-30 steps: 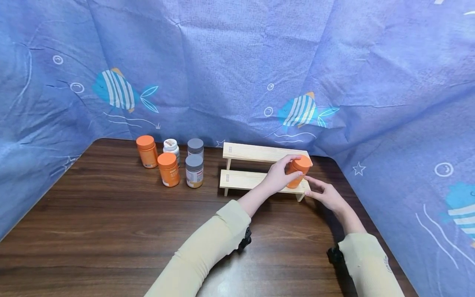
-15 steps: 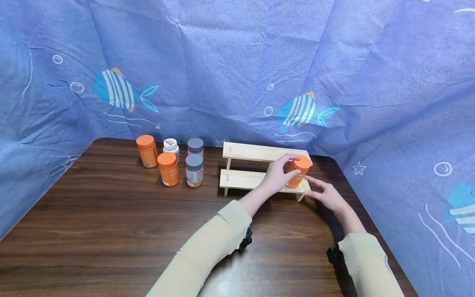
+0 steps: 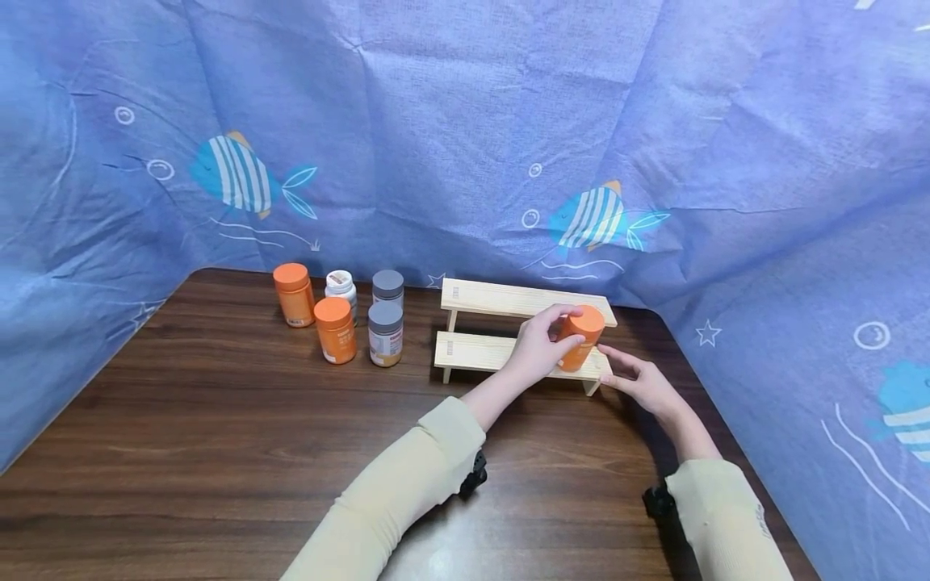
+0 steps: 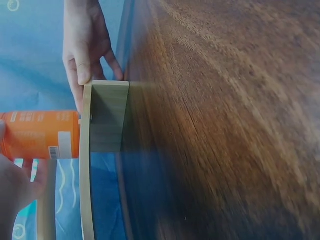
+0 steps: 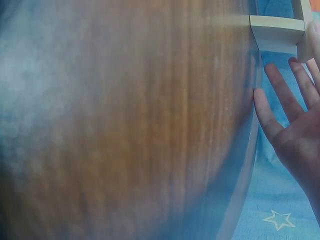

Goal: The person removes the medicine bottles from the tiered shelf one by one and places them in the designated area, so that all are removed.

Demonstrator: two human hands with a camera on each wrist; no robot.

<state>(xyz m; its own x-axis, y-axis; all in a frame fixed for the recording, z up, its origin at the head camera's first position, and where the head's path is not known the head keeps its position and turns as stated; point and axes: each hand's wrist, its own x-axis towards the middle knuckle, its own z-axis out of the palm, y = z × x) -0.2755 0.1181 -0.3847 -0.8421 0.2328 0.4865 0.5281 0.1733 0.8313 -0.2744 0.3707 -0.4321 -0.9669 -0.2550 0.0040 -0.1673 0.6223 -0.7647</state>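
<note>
My left hand (image 3: 540,347) grips an orange supplement bottle (image 3: 579,355) around its upper part, thumb on the near side. The bottle stands upright at the right end of the lower board of a two-step wooden rack (image 3: 475,350). Seen from the left wrist, the bottle's base (image 4: 70,135) meets the board. At the rack's right end is my right hand (image 3: 643,386), its thumb and fingertips touching the end of the lower board. Its fingers (image 5: 284,92) look straight and spread in the right wrist view.
To the rack's left stand two orange bottles (image 3: 336,332), a white bottle (image 3: 341,289) and two grey-lidded jars (image 3: 386,335). The rack's upper board (image 3: 516,298) rises behind the lower one. A blue fish-print cloth (image 3: 450,145) hangs behind the brown table (image 3: 218,452).
The orange bottle and my left hand have shifted slightly left along the lower board. My right hand stays at the rack's end. The head view has turned a little.
</note>
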